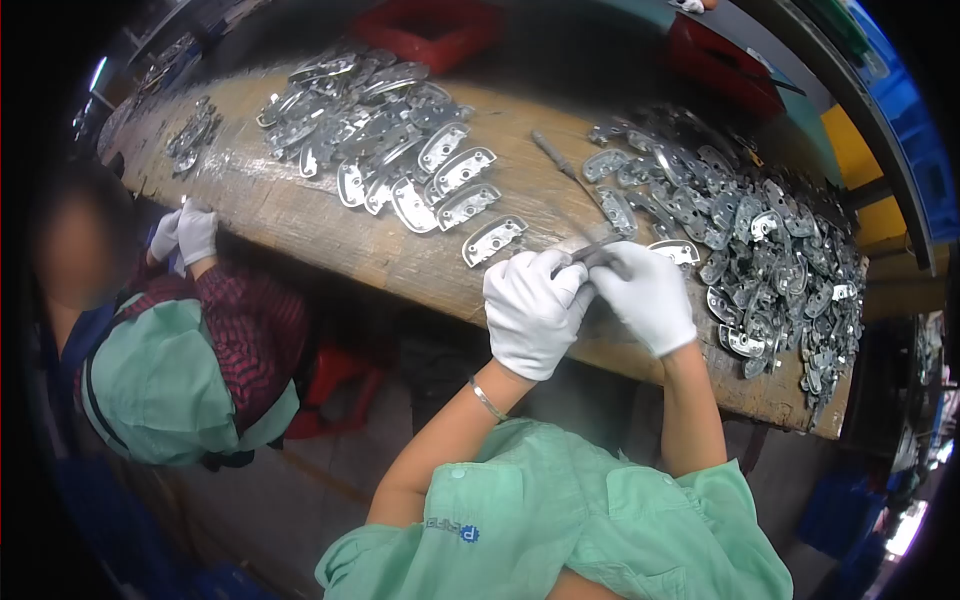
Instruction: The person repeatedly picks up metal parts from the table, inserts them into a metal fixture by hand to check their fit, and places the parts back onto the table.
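Observation:
My left hand point(535, 312), in a white glove, is closed with its fingers curled at the table's near edge. Beside it, my right hand point(648, 295), also white-gloved, has its fingers bent in and pressed together. Between the two sets of fingertips is a dark grey metal part point(600, 246), mostly hidden by the gloves. Just beyond the hands, a thin tool with a grey handle point(550, 150) lies on the table. Left of my hands, several shiny curved metal plates point(494, 241) lie in a loose row; another bright plate point(676, 252) is close behind my right hand.
A large heap of metal parts point(780, 240) covers the right of the wooden table point(330, 240); another pile point(350, 110) lies to the left. Red bins point(430, 35) stand at the back. At the left, a co-worker in a green apron point(160, 370) has white-gloved hands at the table edge.

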A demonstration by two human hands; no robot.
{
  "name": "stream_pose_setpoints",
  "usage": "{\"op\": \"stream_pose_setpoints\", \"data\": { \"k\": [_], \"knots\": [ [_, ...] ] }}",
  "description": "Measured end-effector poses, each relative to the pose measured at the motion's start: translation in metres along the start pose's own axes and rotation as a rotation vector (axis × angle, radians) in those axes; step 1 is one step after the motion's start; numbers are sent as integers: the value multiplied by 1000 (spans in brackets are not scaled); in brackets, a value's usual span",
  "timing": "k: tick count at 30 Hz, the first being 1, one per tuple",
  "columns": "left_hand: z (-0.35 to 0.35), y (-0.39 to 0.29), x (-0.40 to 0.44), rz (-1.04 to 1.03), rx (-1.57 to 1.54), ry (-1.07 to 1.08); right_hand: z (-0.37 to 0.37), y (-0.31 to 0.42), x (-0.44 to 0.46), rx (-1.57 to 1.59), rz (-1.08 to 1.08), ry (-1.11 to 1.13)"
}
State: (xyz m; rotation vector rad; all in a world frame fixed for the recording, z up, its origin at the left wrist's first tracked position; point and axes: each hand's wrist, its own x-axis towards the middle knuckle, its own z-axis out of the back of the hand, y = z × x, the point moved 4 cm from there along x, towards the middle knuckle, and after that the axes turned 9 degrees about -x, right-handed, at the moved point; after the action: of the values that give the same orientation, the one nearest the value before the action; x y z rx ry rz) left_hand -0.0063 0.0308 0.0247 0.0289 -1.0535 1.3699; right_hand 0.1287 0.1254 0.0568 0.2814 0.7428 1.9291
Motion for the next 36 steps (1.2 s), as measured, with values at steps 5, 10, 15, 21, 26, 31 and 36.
{"op": "stream_pose_setpoints", "data": {
  "k": [5, 10, 15, 21, 26, 31, 36],
  "knots": [
    [6, 2, 8, 54, 90, -84, 24, -16, -37, 175, 70, -372],
    [-3, 5, 19, 201, 139, 203, -6, -16, -62, -362, 233, -360],
    [-2, 1, 23, 155, 181, 163, -12, -12, -66, -597, 167, -354],
    [-9, 0, 18, 109, 200, 146, -15, -12, -50, -663, 238, -419],
    [-9, 3, 19, 125, 165, 164, -8, -12, -66, -700, 216, -384],
    [-8, 2, 20, 113, 164, 162, -11, -9, -58, -714, 228, -397],
    [-10, 3, 19, 103, 190, 158, -8, -17, -56, -689, 184, -367]
  ]
}}
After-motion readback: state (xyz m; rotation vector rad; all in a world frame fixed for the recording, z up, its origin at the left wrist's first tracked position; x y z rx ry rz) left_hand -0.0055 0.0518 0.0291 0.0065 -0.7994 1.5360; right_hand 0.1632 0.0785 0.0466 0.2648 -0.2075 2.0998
